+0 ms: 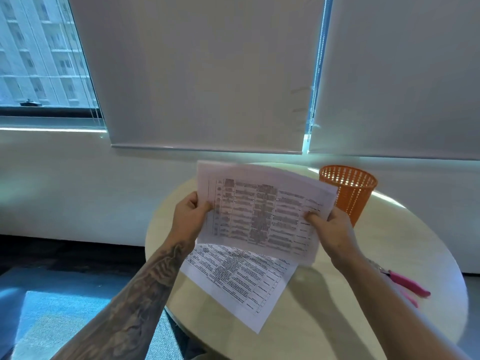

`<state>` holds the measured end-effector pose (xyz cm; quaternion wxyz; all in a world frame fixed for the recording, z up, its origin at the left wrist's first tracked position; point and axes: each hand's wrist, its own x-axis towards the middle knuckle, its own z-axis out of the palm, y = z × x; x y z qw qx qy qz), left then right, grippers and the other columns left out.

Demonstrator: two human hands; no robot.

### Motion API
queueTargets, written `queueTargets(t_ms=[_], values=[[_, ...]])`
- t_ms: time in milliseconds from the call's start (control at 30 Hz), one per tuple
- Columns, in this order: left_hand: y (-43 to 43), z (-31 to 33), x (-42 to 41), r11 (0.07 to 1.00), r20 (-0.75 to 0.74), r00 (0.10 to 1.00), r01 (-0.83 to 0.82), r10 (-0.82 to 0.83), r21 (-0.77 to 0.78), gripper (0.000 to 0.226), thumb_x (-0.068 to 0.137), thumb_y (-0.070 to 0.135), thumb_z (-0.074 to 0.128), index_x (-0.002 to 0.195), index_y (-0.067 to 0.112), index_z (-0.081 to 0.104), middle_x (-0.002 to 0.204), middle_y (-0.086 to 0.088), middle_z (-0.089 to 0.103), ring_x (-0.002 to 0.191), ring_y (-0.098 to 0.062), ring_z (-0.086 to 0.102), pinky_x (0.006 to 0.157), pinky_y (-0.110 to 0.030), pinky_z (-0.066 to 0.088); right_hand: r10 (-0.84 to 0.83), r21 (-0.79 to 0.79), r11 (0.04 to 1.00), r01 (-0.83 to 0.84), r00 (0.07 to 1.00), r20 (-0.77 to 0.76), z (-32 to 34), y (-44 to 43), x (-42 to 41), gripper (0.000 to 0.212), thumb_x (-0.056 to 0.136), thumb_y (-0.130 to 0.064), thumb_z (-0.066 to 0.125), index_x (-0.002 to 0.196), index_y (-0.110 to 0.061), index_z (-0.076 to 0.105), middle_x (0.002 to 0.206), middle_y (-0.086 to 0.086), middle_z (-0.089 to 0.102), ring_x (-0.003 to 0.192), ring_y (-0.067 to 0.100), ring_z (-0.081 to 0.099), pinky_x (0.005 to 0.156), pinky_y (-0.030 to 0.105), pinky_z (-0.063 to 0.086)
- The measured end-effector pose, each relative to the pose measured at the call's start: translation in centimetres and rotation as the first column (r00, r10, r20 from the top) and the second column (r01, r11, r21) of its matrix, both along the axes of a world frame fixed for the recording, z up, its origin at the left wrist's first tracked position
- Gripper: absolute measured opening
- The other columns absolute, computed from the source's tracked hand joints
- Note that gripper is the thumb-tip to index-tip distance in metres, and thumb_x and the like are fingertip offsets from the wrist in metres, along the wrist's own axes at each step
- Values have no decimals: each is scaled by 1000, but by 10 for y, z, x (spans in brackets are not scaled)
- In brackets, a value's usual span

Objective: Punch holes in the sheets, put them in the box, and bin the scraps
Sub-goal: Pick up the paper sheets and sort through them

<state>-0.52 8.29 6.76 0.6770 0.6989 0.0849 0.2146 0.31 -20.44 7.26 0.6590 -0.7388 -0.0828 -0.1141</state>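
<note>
Printed sheets (262, 211) held above the round table (324, 320), the left grip (190, 216) and right grip (330, 229) each pinching a side edge. A loose sheet (239, 284) lies beneath, an orange bin (349, 193) stands behind, and a pink punch (409, 285) lies at right.

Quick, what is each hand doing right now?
Left hand: grips the left edge of the raised printed sheets, thumb on top.
Right hand: grips the right edge of the same sheets, held above the table.

Round pale table (389, 242) beneath lowered white blinds (207, 74); daylit window (39, 53) at left.
</note>
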Motion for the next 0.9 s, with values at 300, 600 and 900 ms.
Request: queueTargets(t_ms=[300, 600, 900], values=[[-5, -43, -9, 1000, -120, 993, 15, -13, 16, 26, 89, -3, 53, 107, 12, 67, 107, -5, 74, 94, -27, 70, 74, -35, 56, 78, -10, 997, -81, 985, -154, -31, 1, -5, 31, 94, -1, 61, 98, -29, 73, 90, -15, 79, 83, 5, 75, 61, 17, 56], [16, -25, -4, 961, -30, 999, 25, -35, -276, 19, 94, 11, 63, 112, 12, 65, 108, -9, 74, 97, -34, 69, 78, -45, 58, 50, 201, 979, -33, 995, -82, 1, 6, 10, 23, 99, -6, 59, 106, -25, 72, 98, -6, 80, 93, 14, 75, 80, 33, 56], [-38, -18, -17, 837, -22, 957, 242, -290, -491, 28, 94, 25, 62, 119, 12, 62, 122, -16, 70, 107, -35, 66, 98, -54, 51, 209, 591, 806, -12, 941, -267, -30, 64, 7, 28, 96, -11, 65, 124, -9, 63, 116, 13, 76, 112, 29, 71, 103, 49, 51]])
